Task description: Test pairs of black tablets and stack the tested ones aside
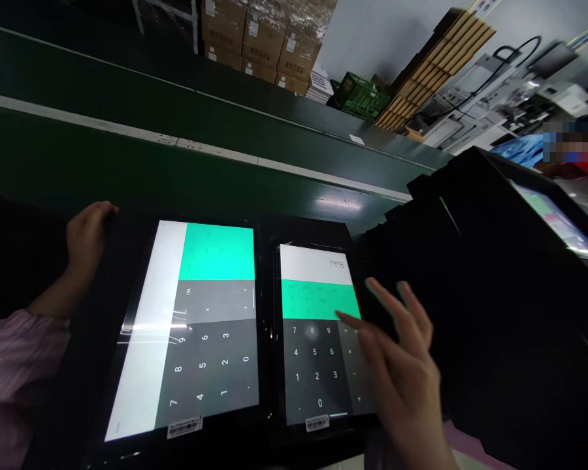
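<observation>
Two black tablets lie side by side, both showing a calculator. On the left tablet the keypad is turned sideways. The right tablet has its keypad upright, with some text in the white field at its top. Over that screen is my right hand, its fingers spread; the index fingertip is at the lower edge of the green panel, touching or just above it. My left hand is curled at the dark edge left of the left tablet; what its fingers hold, if anything, is hidden. Barcode labels sit on both lower bezels.
A dark green conveyor with a pale rail runs behind the tablets. Black units are stacked at right, one with a lit screen. Cardboard boxes and a green crate stand beyond. Another person is partly visible at far right.
</observation>
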Demonstrator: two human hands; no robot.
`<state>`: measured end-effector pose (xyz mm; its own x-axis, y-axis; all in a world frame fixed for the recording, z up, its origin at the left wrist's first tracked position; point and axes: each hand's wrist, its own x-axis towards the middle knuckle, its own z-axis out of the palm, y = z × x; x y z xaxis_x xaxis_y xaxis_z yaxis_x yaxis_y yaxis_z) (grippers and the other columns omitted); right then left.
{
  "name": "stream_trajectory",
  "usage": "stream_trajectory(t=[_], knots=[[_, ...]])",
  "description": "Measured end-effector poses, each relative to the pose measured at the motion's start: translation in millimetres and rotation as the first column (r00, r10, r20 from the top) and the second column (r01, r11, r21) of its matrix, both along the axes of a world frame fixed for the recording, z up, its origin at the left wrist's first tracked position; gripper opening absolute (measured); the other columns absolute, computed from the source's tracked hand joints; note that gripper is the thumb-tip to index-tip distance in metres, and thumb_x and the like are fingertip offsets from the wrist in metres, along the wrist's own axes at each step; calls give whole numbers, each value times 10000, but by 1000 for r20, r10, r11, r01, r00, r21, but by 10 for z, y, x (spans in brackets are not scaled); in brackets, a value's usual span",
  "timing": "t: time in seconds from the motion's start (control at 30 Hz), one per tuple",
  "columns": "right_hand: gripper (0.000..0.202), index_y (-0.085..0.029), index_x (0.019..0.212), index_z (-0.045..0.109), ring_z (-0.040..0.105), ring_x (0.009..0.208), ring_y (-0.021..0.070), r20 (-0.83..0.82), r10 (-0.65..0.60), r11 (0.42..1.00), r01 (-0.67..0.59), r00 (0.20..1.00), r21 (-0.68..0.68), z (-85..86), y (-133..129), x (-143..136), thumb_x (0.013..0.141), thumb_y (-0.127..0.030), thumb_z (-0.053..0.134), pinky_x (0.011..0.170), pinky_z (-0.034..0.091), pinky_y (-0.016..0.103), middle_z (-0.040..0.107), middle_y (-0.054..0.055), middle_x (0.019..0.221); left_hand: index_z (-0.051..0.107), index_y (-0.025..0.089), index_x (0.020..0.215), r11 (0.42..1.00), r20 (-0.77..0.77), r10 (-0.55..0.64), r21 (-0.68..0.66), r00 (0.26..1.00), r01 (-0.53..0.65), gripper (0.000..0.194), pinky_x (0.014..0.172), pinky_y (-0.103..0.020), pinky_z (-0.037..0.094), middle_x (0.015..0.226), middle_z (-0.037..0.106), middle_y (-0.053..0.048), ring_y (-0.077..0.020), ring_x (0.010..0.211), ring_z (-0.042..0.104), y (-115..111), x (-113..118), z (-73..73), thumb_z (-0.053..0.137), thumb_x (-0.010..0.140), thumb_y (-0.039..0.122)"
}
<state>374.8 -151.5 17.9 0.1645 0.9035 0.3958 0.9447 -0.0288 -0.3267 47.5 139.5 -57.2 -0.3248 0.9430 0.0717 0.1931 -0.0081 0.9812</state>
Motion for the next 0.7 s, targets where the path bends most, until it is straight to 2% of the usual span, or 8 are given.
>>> stream_trajectory(t=[0.07,0.13,0.23,0.33,0.4,0.57,0.63,0.7], knots=[[322,-254,1101,778,241,1529,414,-14,-145,988,146,989,43,-46,-14,145,1052,-328,468,1052,428,721,478,60,1565,584,158,696,1000,28,16,-2,999,-15,197,747,-234,424,742,538,7,-134,742,484,-9,6,6,505,871,117],[358,-254,1096,787,253,1521,431,-11,-200,980,201,980,16,-105,-23,256,1050,-403,465,1035,426,743,487,73,1561,584,164,662,1000,43,22,-10,999,-22,209,730,-201,416,724,537,15,-127,743,474,-16,17,22,513,852,116],[373,-258,1107,786,263,1516,432,-7,-184,983,184,983,-6,-165,-12,295,1049,-426,458,1027,429,749,481,72,1567,586,174,640,999,47,30,-19,998,-29,220,737,-185,420,709,537,20,-130,751,472,-26,38,62,509,839,121],[338,-264,1153,771,178,1545,430,7,-84,996,84,996,-30,-165,16,235,1050,-379,469,1047,411,752,378,48,1637,570,180,611,999,43,33,-32,998,-32,240,746,-179,421,692,528,25,-130,756,471,-35,60,106,498,825,98],[330,-270,1176,762,156,1551,427,4,-30,998,30,1000,-52,-152,27,209,1051,-360,470,1051,412,748,365,39,1645,568,178,603,998,45,43,-38,998,-42,249,726,-170,407,689,529,28,-126,761,469,-45,74,130,487,814,75],[361,-261,1115,781,266,1519,424,-28,-176,984,176,984,-15,-148,-5,257,1052,-410,458,1024,440,748,499,66,1556,573,162,610,996,74,76,-55,994,-72,260,646,-183,349,648,506,34,-118,709,444,-71,120,170,476,824,51],[368,-261,1132,777,254,1524,428,-26,-163,986,162,986,-31,-153,-11,267,1053,-414,451,1028,429,759,474,69,1574,560,158,601,996,85,73,-58,994,-68,279,636,-193,332,633,485,36,-119,698,428,-67,136,177,473,834,34],[362,-261,1169,766,208,1539,432,-18,-96,994,95,995,-57,-147,-3,252,1053,-399,452,1030,433,753,424,65,1610,551,153,601,996,93,70,-56,993,-65,297,646,-200,327,633,475,37,-118,692,418,-54,140,173,461,842,3]])
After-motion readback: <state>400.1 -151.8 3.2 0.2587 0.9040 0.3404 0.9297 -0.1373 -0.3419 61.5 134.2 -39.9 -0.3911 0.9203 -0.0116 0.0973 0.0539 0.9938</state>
